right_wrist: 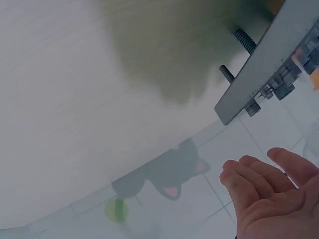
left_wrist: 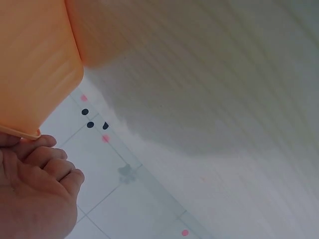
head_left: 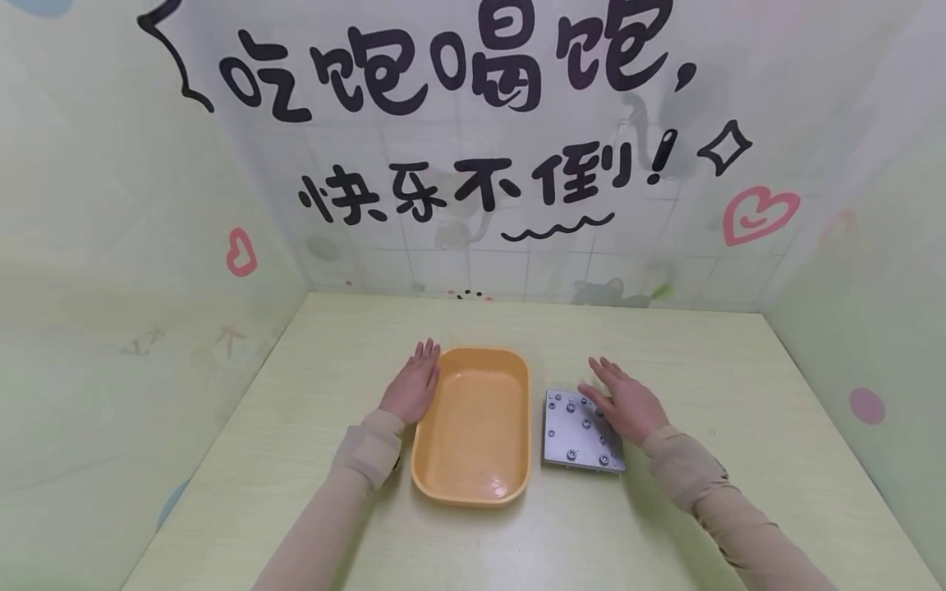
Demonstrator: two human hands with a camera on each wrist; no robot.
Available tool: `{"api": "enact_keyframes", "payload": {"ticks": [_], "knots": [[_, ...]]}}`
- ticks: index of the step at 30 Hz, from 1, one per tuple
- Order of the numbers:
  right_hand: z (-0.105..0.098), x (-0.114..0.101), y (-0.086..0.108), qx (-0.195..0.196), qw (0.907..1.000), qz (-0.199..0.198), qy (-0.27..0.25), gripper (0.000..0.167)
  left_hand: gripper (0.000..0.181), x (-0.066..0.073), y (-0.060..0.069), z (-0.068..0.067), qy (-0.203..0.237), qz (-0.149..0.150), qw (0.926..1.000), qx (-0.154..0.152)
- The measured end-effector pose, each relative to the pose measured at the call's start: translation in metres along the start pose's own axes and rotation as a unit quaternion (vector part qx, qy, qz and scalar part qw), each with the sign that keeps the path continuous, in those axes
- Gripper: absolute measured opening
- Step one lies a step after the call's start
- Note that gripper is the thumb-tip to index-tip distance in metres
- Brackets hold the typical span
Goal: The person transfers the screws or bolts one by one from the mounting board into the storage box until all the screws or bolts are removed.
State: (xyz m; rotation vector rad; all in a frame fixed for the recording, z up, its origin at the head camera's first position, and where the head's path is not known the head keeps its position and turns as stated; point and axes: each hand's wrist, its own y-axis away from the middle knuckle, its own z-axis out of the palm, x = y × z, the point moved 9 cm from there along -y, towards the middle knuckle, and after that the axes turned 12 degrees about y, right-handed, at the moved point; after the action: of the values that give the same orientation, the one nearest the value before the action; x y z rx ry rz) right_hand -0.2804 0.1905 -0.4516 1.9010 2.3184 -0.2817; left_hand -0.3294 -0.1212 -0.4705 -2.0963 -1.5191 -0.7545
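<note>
An orange plastic tray (head_left: 473,435) lies on the table with its inside bare. Along its left rim my left hand (head_left: 411,390) rests with fingers stretched forward. In the left wrist view, that hand (left_wrist: 37,189) touches the underside of the rim of the tray (left_wrist: 37,59). To the right of the tray is a square metal plate (head_left: 569,439) fitted with several bolts. Over its upper right corner reaches my right hand (head_left: 628,406), fingers extended. Threaded bolt ends stick out beneath the plate (right_wrist: 269,59) in the right wrist view, where my right hand (right_wrist: 279,199) appears apart from it.
The pale wooden table (head_left: 466,550) carries the tray and plate side by side with a narrow gap. White walls (head_left: 458,271) with black lettering and drawings enclose its back and both sides.
</note>
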Motion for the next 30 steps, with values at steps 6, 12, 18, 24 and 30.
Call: {"api": "enact_keyframes", "payload": {"ticks": [6, 12, 18, 24, 30], "knots": [[-0.001, -0.009, -0.003, 0.012, 0.9997, -0.019, -0.002, 0.054, 0.050, 0.000, 0.000, 0.000, -0.002, -0.001, 1.0000, 0.003], [-0.004, -0.020, -0.008, 0.019, 0.9990, -0.041, -0.002, 0.039, 0.050, -0.001, 0.000, 0.000, -0.003, 0.002, 1.0000, 0.009], [-0.001, -0.030, -0.014, 0.010, 0.9986, -0.053, -0.005, 0.031, 0.050, 0.001, 0.000, 0.000, -0.002, 0.003, 0.9999, 0.013], [0.003, -0.036, -0.016, 0.004, 0.9984, -0.057, -0.005, 0.029, 0.050, 0.003, 0.001, -0.001, 0.007, 0.005, 0.9999, 0.014], [0.005, -0.042, -0.017, 0.010, 0.9976, -0.069, 0.002, 0.025, 0.050, 0.002, 0.001, -0.002, 0.007, 0.007, 0.9998, 0.018]]}}
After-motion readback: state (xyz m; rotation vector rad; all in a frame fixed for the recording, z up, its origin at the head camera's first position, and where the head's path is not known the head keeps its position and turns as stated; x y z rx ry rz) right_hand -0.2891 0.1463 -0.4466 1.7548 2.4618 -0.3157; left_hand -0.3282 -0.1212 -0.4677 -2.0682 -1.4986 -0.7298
